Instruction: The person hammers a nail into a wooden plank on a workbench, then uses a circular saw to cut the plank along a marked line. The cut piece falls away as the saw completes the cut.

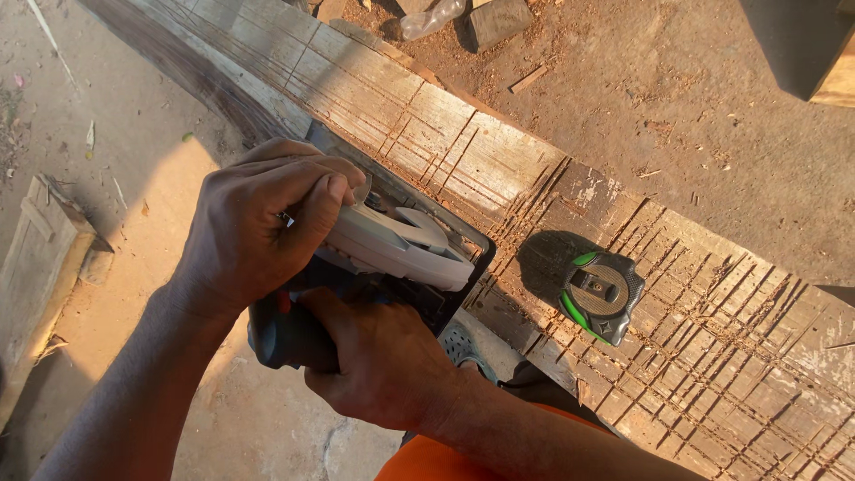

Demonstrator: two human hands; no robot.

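A circular saw (405, 245) with a grey blade guard and dark blue body rests on the edge of a long wooden plank (499, 160) scored by many saw cuts. My left hand (258, 218) grips the top front of the saw, thumb pressed on the guard. My right hand (378, 356) is wrapped around the saw's rear handle, below the guard. A black and green tape measure (601, 294) lies on the plank just right of the saw, apart from both hands.
Sawdust-covered ground (677, 107) lies beyond the plank, with wood offcuts (499, 20) and a clear plastic bottle (432, 18) at the top. A wooden piece (40, 258) lies on the concrete floor at the left. Another timber end (837, 76) shows at the right edge.
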